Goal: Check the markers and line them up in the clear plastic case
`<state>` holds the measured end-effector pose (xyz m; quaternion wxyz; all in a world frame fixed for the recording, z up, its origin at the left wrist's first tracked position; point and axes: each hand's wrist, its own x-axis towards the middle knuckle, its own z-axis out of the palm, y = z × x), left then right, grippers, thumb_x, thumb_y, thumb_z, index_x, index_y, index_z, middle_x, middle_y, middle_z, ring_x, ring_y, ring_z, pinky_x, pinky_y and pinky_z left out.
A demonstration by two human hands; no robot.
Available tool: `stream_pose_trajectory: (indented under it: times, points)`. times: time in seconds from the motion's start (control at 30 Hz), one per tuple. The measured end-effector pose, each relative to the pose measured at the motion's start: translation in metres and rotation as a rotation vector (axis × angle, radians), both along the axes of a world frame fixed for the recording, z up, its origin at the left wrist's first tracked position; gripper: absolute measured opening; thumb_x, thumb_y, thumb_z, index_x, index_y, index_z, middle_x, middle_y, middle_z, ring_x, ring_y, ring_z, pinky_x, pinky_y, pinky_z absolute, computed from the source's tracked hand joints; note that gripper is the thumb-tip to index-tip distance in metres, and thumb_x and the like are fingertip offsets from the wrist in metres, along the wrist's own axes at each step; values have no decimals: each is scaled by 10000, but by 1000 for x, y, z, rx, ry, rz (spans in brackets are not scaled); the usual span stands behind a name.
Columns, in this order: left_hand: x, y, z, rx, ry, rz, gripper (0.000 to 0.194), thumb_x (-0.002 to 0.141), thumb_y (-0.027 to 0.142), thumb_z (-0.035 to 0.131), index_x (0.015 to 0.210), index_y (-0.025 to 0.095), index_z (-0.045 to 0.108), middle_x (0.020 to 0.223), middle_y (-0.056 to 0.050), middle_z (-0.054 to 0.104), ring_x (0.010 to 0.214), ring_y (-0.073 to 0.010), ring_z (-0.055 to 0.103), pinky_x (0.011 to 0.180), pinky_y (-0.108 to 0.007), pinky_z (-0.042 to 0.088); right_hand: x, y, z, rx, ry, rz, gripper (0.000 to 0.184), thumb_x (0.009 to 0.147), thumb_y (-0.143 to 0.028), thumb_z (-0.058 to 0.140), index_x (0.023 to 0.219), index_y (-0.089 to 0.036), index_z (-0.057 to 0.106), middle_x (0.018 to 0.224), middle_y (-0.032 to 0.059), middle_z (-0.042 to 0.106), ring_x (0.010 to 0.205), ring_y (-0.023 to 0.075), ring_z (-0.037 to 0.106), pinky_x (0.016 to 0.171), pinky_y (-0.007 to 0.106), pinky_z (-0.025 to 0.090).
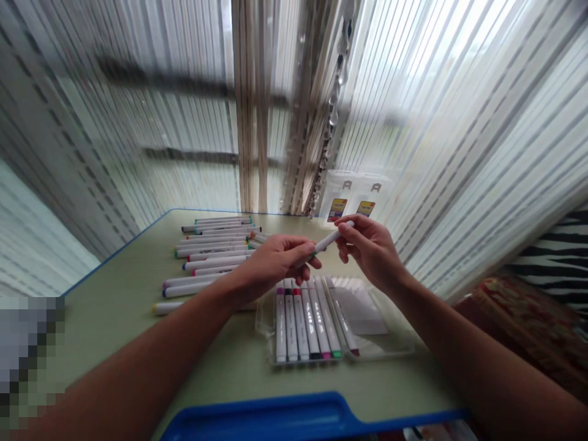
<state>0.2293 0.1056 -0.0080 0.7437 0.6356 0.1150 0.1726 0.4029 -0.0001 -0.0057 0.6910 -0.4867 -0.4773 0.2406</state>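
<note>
A white marker with a green band near its lower end is held at a slant above the table. My left hand pinches the lower end, and my right hand grips the upper end between thumb and fingers. Below them lies a clear plastic case, open, with several white markers standing side by side in its left part. Purple, black, red, pink and green show on their ends. One dark-red-ended marker lies tilted beside that row. Part of the case's far edge is hidden behind my left hand.
Several loose markers lie in a stack of rows on the left of the pale green table. Clear packaging with yellow labels stands at the back, against string curtains. A blue tray edge runs along the front.
</note>
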Motion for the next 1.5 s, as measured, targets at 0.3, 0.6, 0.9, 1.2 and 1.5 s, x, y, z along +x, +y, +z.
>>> stream_pose_trajectory:
  times: [0.3,0.6,0.9,1.2,1.5]
  points:
    - [0,16,0,-36,-61,294,151,866,231,690,875,98,762,705,-52,676,523,-83,558,506,-220,443,8,1,-2,-31,4,-47,242,775,-363,795,879,-178,678,715,6,663,498,91,531,419,237,448]
    - [-3,21,-3,118,-66,401,214,818,303,775,943,130,771,806,-42,711,568,-83,617,493,-191,448,8,5,-8,-47,-10,-49,278,767,-359,829,907,-149,712,695,22,688,501,97,553,426,237,450]
    - [-5,18,-1,-19,-252,222,279,802,274,811,1047,142,787,875,-83,772,645,-110,656,626,-249,542,11,4,-3,-63,176,-4,202,780,-331,784,858,-161,706,687,-1,642,488,82,521,416,218,443]
    - [-8,10,3,-94,-304,-61,276,817,216,814,1093,203,799,950,-79,798,721,-104,703,754,-244,554,13,4,-2,-87,324,103,157,785,-262,765,878,-149,707,591,-13,598,472,95,522,410,208,425]
    - [-8,7,3,-124,-359,-120,266,844,180,786,1109,194,792,961,-83,800,746,-104,713,766,-233,560,14,4,-5,-107,351,191,150,810,-248,757,910,-144,717,618,-5,616,474,96,538,413,207,444]
